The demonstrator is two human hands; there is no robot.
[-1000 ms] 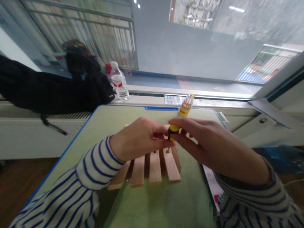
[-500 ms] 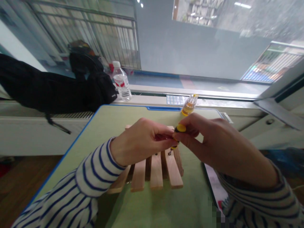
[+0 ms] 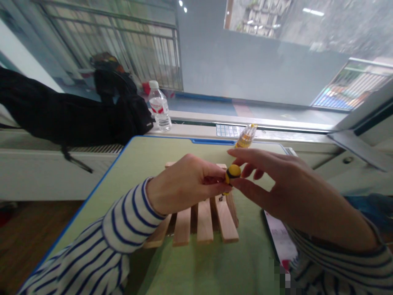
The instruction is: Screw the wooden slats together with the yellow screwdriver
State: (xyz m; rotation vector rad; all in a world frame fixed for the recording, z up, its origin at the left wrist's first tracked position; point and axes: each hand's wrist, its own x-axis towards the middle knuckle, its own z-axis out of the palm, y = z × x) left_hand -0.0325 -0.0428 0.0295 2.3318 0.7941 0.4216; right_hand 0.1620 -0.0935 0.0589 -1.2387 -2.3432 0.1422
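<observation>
A small yellow-and-black screwdriver (image 3: 232,172) stands upright over a wooden slat rack (image 3: 201,221) lying on the green desk (image 3: 147,155). My left hand (image 3: 184,188) is curled over the rack's top, its fingertips pinched round the screwdriver's shaft. My right hand (image 3: 273,184) is beside the handle, thumb touching it from below, the other fingers stretched out above it. The tip of the tool is hidden between my hands.
A yellow bit holder (image 3: 246,137) stands at the desk's far edge. A water bottle (image 3: 159,106) and a black bag (image 3: 70,110) rest on the windowsill. A phone or card (image 3: 281,241) lies on the desk under my right forearm.
My right fingers have opened from their grip round the handle and now stretch out above it. The left hand stays pinched on the shaft. The view shifted slightly.
</observation>
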